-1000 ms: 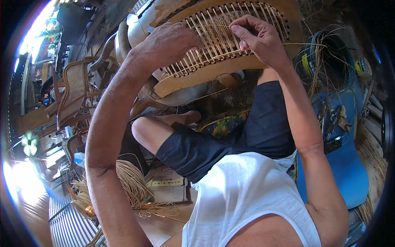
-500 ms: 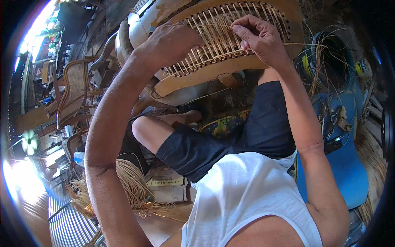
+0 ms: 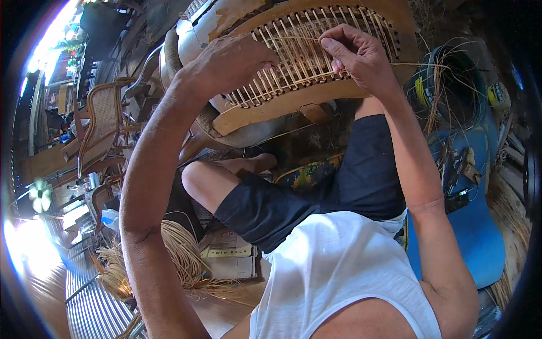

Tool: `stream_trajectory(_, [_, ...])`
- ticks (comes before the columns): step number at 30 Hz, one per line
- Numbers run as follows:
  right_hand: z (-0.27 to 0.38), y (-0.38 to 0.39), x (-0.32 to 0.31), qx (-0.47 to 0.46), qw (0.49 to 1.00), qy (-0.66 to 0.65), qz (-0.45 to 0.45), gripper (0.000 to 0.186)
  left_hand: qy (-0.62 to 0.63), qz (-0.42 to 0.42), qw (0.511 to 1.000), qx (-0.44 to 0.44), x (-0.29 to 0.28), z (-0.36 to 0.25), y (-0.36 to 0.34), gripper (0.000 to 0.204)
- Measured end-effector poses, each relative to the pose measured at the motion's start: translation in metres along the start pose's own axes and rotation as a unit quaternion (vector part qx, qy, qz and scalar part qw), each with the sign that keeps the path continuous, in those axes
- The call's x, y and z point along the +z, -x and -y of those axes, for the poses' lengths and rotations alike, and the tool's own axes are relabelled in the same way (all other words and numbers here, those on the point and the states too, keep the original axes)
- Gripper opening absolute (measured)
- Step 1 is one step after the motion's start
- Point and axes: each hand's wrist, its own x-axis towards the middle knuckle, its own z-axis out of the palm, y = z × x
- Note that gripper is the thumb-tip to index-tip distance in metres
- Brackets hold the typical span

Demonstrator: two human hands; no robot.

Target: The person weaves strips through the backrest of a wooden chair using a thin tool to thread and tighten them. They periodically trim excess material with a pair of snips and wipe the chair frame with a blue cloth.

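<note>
A curved wooden chair frame [image 3: 271,107] lies tilted across the top of the view. Its opening is strung with several pale cane strands [image 3: 282,76] that run between holes along the rim. My right hand [image 3: 361,61] is above the right half of the opening, thumb and forefinger pinched on a thin cane strand [image 3: 296,38]. That strand arcs left toward my left hand [image 3: 237,63]. Curled over the left end of the strung opening, my left hand hides its own fingertips and whatever is between them.
A coil of cane [image 3: 178,248] lies by my left arm, near flattened cardboard [image 3: 228,257]. Carved chair frames [image 3: 101,121] stand at left. At right are a dark round tub [image 3: 460,85] with loose strands and a blue plastic surface [image 3: 468,231] with tools [image 3: 460,169] on it.
My left hand has shifted slightly, and the frame sits a little lower in view. My right hand keeps its pinch on the strand.
</note>
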Motion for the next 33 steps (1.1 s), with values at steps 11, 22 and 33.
stream_trajectory(11, [0.001,0.000,0.001,0.002,1.000,0.002,-0.005,0.022,-0.022,0.005,1.000,0.019,-0.001,-0.002,-0.005,0.021])
stream_trajectory(22, [0.004,0.001,0.001,-0.002,1.000,-0.008,-0.009,0.022,-0.008,0.003,1.000,0.017,-0.001,-0.004,-0.006,0.021])
stream_trajectory(33, [0.005,0.001,0.002,-0.002,1.000,-0.005,-0.006,0.022,-0.003,0.023,1.000,-0.009,-0.003,-0.007,-0.007,0.024])
